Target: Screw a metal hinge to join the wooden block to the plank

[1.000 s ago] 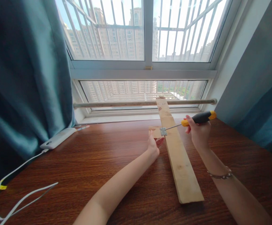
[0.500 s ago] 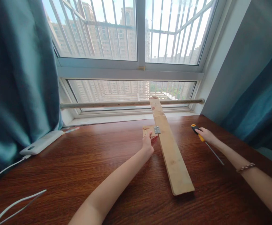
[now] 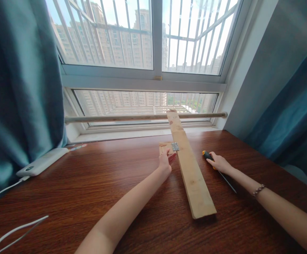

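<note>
Hinge (image 3: 175, 146) fastening, I judge. Left hand (image 3: 164, 163) pinches small block (image 3: 164, 146) at its 9 o'clock; right hand (image 3: 220, 164) grips screwdriver (image 3: 208, 155), 4 o'clock. Driving needs tip on hinge; tightness unreadable.

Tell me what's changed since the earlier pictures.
The right hand has moved the screwdriver rightward off the metal hinge and lowered it toward the tabletop; its shaft now points back toward the person. Nothing was let go. The left hand keeps hold of the small wood piece.

bright daylight from window (image 3: 157, 42), shadowed left curtain (image 3: 23, 81)
</note>
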{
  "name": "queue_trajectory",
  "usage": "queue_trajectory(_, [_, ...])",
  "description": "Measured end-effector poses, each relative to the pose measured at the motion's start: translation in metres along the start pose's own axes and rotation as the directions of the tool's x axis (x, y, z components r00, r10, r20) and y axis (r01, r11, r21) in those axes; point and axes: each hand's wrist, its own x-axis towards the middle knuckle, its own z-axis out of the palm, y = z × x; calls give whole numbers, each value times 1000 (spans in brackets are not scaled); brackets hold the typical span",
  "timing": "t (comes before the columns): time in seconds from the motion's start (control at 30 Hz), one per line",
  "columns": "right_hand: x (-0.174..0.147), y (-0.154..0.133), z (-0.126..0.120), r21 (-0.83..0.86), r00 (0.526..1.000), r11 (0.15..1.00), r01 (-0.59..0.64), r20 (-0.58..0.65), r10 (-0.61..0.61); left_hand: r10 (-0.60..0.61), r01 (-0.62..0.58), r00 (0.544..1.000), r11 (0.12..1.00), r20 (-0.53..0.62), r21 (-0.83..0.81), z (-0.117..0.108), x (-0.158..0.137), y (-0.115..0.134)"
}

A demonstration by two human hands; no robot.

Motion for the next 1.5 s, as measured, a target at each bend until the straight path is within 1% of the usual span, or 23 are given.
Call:
queue_trajectory(0.13, [-2,-6,2,-38,1000,999,9,1,-9,-8,8,1000,1000,3,-1,0,1,0])
queue_trajectory(0.37, [-4,-10,2,-160,1000,987,11,-7,-12,-11,11,1000,1000,-4,9,1,0,0])
queue_trajectory(0.57, [-9,-18,-4,-202,1000,979,-9,20,13,-20,20,1000,1000,0,11,1,2,0])
queue_trajectory(0.77, [-16,-24,-9,-295,999,955,-34,14,40,-6,6,1000,1000,-8,-3,0,1,0])
queue_trajectory(1.03, [-15,-28,-11,-298,998,953,-52,-50,39,-16,16,1000,1000,-5,-10,1,1,0])
queue_trajectory(1.1, [-17,-31,-12,-301,992,951,-70,-119,35,-15,15,1000,1000,0,-12,1,0,0])
queue_trajectory(1.17, [-22,-36,-12,-285,971,955,-81,-240,11,-15,15,1000,1000,3,-4,0,0,0])
queue_trajectory(1.23, [-29,-46,-12,-222,932,974,-45,-361,-40,-17,17,1000,1000,2,8,0,0,0])
queue_trajectory(1.3, [-38,-60,-12,-120,896,990,73,-429,-118,-11,11,1000,1000,-1,13,0,0,-1])
queue_trajectory(1.4, [-49,-89,-12,27,870,964,266,-436,-228,5,-5,1000,1000,-3,7,0,0,-2])
queue_trajectory(1.47, [-50,-109,-11,67,852,939,337,-446,-274,10,-11,1000,1000,2,7,0,0,-2])
queue_trajectory(1.5, [-48,-117,-9,76,833,929,361,-474,-285,8,-8,1000,1000,6,9,1,-1,-2])
